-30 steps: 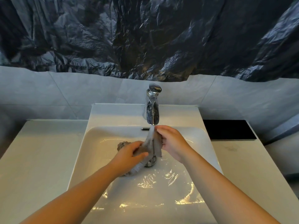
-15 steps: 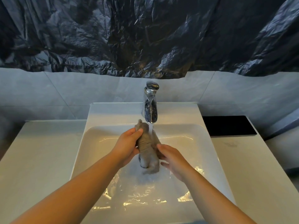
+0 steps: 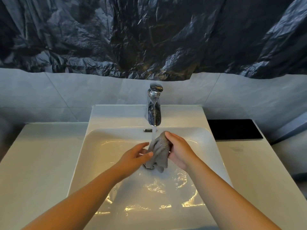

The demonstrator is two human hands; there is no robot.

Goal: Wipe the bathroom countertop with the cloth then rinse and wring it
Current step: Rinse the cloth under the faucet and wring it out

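Observation:
A wet grey cloth [image 3: 159,153] hangs bunched over the white sink basin [image 3: 103,146], right under the water running from the chrome faucet [image 3: 153,110]. My right hand [image 3: 179,151] grips the cloth's upper part, thumb on top. Beside it, my left hand [image 3: 136,155] has its fingers stretched out, and the fingertips touch the cloth's left side without closing on it. The cloth's lower end dangles above the drain, which it mostly hides. Water pools and ripples on the basin floor.
The pale countertop [image 3: 41,163] runs to both sides of the basin. A black flat panel [image 3: 234,130] lies at the back right. Grey wall tiles and a crumpled dark plastic sheet [image 3: 149,35] rise behind the faucet.
The cloth passed from my left hand's grip into my right hand, which rose to hold it up under the stream. My left hand let go, dropped and spread its fingers.

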